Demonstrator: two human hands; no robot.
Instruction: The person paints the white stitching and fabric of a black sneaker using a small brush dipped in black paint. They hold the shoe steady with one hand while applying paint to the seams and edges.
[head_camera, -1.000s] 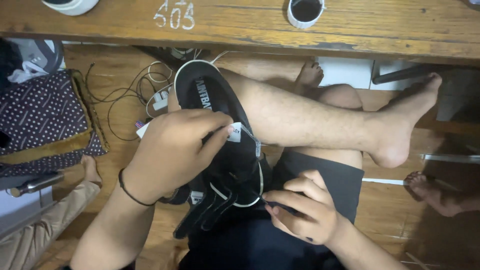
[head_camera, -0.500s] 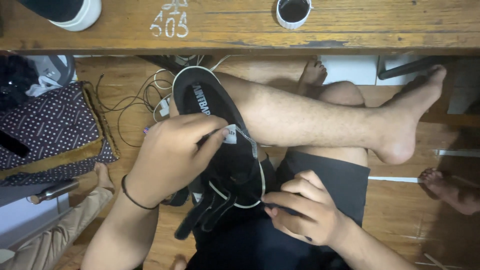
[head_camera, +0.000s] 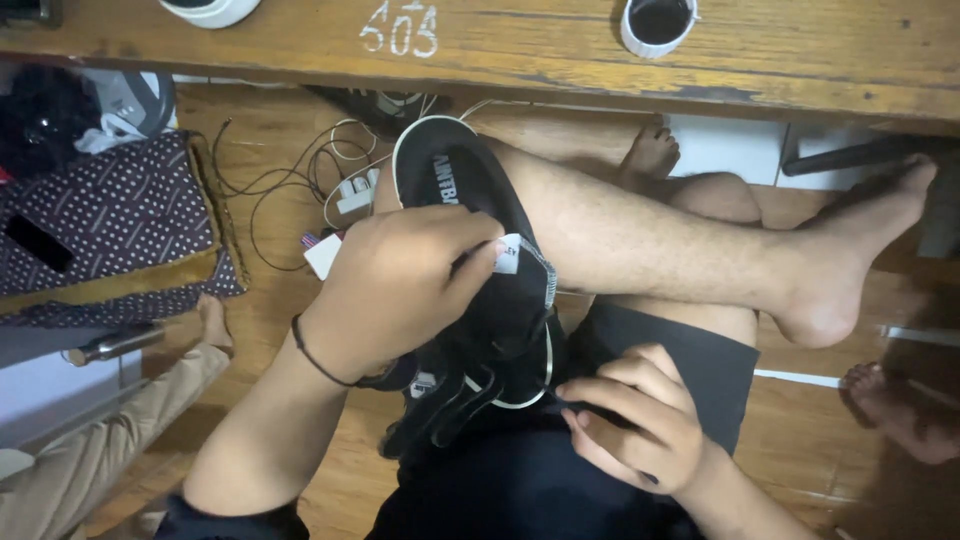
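Left hand (head_camera: 400, 290) clenched over the upper of a black shoe (head_camera: 480, 290), thumb and forefinger pinching the small white tag (head_camera: 508, 254) at the tongue. Right hand (head_camera: 630, 415) closed on a thin black lace end (head_camera: 600, 412), fingertips pressed together just beside the shoe's heel opening. Shoe resting in the lap, sole side tilted away, toe pointing up toward the wooden desk edge (head_camera: 560, 60), white-rimmed sole (head_camera: 440, 140) showing past the left knuckles. Black straps or lace loops (head_camera: 440, 420) hanging from the lower part of the shoe, between the two hands. Thin dark band (head_camera: 320, 360) around the left wrist.

Beneath the shoe, dark shorts (head_camera: 680, 350) and a bare leg (head_camera: 680, 240) crossed over the lap, foot out to the right. On the desk above, a white cup (head_camera: 658, 22) with dark contents and part of a white bowl (head_camera: 210, 10) at the top edge. On the wooden floor to the left, a tangle of cables with a white plug strip (head_camera: 350, 190), and a dark dotted cloth bag (head_camera: 110, 220). At the lower left, a beige trouser leg (head_camera: 90, 440) and bare foot of another person; at the far right, another bare foot (head_camera: 900, 400).
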